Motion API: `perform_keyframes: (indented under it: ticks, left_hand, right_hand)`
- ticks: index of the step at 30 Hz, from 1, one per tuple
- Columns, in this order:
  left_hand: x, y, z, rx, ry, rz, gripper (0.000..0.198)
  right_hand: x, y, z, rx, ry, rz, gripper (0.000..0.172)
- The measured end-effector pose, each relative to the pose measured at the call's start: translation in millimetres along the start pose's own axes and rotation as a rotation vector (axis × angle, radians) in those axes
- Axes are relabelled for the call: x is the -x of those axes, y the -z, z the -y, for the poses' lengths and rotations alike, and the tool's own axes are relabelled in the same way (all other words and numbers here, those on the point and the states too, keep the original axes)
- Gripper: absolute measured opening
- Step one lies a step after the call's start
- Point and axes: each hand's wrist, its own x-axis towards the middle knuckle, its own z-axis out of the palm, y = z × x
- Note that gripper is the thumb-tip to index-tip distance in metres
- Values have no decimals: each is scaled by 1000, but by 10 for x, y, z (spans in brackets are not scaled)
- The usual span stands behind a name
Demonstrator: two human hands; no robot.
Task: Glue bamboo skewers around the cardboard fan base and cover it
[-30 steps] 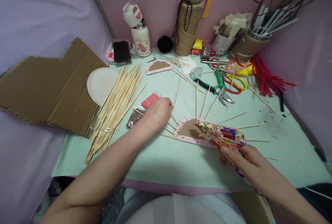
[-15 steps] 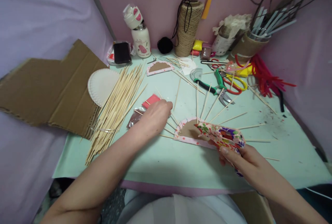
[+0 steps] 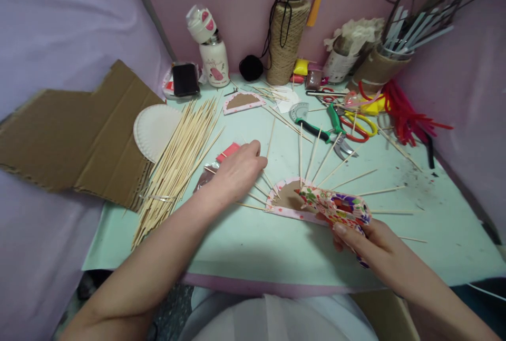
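Note:
My right hand point(image 3: 353, 235) is wrapped round a flower-patterned glue gun point(image 3: 336, 204), its nozzle pointing left over a half-round cardboard piece point(image 3: 288, 193). That piece has a pink-and-white dotted border, and several thin bamboo sticks point(image 3: 324, 157) fan out from its curved edge. To the upper left of it, my left hand point(image 3: 245, 167) is closed with its fingertips at one of the sticks on the left side; the fingers partly hide that stick. Beneath and beside the left hand lie a red packet point(image 3: 227, 152) and a brown packet point(image 3: 203, 178).
A bundle of bamboo sticks point(image 3: 174, 172), a white paper plate point(image 3: 154, 130) and cut cardboard point(image 3: 79, 135) lie left. Behind are a bottle point(image 3: 215, 61), a twine cone point(image 3: 286, 46) and a smaller half-round piece point(image 3: 243, 101). Pruning shears point(image 3: 316, 131) and scissors point(image 3: 363, 125) lie right.
My left hand has shifted slightly up and to the right, its fingers turning a little. My right hand and the glue gun have hardly moved.

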Motion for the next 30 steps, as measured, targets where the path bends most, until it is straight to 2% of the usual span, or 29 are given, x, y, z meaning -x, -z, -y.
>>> perform_keyframes:
  ticks: [7, 11, 20, 30]
  left_hand:
    - [-62, -47, 110, 22, -117, 81, 24]
    - [-84, -85, 174, 96, -181, 74, 22]
    - [-101, -34, 224, 143, -198, 56, 26]
    - [-114, -98, 246, 107, -208, 70, 28]
  right_hand:
    - [-14, -17, -23, -27, 6, -2, 52]
    - [-14, -28, -73, -28, 28, -35, 51]
    - [-11, -18, -51, -16, 38, -38, 47]
    - [-15, -33, -81, -1, 58, -49, 45]
